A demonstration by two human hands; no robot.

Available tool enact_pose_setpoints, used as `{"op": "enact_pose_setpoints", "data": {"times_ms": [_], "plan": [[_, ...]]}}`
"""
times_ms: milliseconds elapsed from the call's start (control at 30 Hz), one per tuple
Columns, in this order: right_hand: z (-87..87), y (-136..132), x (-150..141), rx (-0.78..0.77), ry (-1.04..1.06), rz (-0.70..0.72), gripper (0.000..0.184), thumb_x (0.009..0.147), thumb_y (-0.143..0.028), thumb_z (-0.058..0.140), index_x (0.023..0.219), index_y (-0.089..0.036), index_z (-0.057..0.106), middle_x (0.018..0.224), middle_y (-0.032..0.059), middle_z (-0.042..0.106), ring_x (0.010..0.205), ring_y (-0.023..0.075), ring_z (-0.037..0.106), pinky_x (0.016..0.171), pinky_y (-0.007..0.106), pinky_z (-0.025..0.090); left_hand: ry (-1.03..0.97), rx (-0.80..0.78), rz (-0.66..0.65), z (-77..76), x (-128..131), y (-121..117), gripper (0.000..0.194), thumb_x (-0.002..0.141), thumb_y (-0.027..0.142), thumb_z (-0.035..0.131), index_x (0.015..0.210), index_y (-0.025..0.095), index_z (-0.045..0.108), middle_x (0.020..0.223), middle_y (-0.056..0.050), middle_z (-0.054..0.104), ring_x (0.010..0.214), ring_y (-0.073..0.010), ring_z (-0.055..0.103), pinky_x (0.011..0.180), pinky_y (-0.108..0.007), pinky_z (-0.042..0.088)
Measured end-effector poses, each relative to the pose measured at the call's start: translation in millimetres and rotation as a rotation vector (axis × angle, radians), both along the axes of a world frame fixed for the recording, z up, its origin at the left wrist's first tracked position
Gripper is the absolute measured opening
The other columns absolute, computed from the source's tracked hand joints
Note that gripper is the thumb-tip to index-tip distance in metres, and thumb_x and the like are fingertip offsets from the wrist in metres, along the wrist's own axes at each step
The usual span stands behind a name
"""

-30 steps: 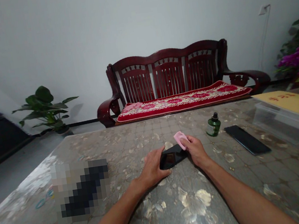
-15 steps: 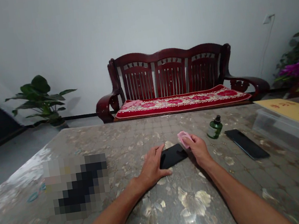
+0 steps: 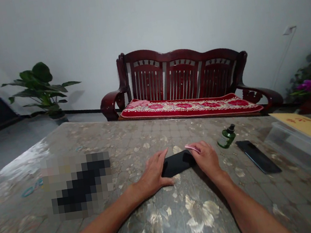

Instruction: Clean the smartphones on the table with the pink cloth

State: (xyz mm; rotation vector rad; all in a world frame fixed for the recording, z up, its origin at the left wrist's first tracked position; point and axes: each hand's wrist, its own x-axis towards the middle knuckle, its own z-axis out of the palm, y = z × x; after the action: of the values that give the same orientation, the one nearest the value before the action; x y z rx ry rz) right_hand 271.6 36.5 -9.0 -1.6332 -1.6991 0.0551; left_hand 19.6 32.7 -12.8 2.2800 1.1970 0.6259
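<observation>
While the left hand (image 3: 152, 174) is gripping the left end of a black phone (image 3: 178, 162) between thumb and fingers, the right hand (image 3: 207, 160) is pinching a folded pink cloth (image 3: 192, 148) at its right end; whether the cloth is touching the screen is not showing clearly. The phone is resting on the patterned counter (image 3: 147, 225), between both hands. To the right, a green bottle (image 3: 226, 139) is standing near a second dark phone (image 3: 258, 156), which is lying beside a clear plastic box (image 3: 294, 149). Beyond the counter, a red floral cover (image 3: 189, 106) is lying along a dark wooden bench (image 3: 181, 61).
</observation>
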Motion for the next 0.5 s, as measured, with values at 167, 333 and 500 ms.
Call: {"op": "enact_pose_setpoints", "data": {"times_ms": [167,333,500], "plan": [[9.2,-5,-11,0.017,-0.316,0.002,0.017,0.092,-0.025,0.061,0.094,-0.028,0.078,0.085,0.0039,0.066,0.084,0.0205,0.054,0.076,0.032,0.03,0.103,0.086,0.053,0.3,-23,-16,0.084,0.072,0.037,0.084,0.146,0.026,0.044,0.147,-0.017,0.047,0.137,-0.0375,0.04,0.113,-0.058,0.03],[11.7,-6,-17,-0.018,-0.463,0.004,0.014,0.092,-0.025,0.064,0.093,-0.029,0.077,0.082,0.0039,0.065,0.085,0.0213,0.052,0.075,0.033,0.027,0.159,0.194,0.06,-7.1,-30,-22,0.061,0.08,0.033,0.079,0.137,0.031,0.056,0.146,-0.014,0.049,0.136,-0.0375,0.042,0.112,-0.062,0.028],[12.3,-8,-18,-0.053,-0.502,0.034,0.013,0.09,-0.029,0.066,0.095,-0.031,0.077,0.084,0.0034,0.066,0.086,0.0219,0.053,0.076,0.033,0.028,0.144,0.21,0.052,-9.9,-30,-18,0.05,0.083,0.035,0.076,0.131,0.032,0.062,0.147,-0.013,0.051,0.138,-0.0368,0.04,0.115,-0.064,0.022]]}}
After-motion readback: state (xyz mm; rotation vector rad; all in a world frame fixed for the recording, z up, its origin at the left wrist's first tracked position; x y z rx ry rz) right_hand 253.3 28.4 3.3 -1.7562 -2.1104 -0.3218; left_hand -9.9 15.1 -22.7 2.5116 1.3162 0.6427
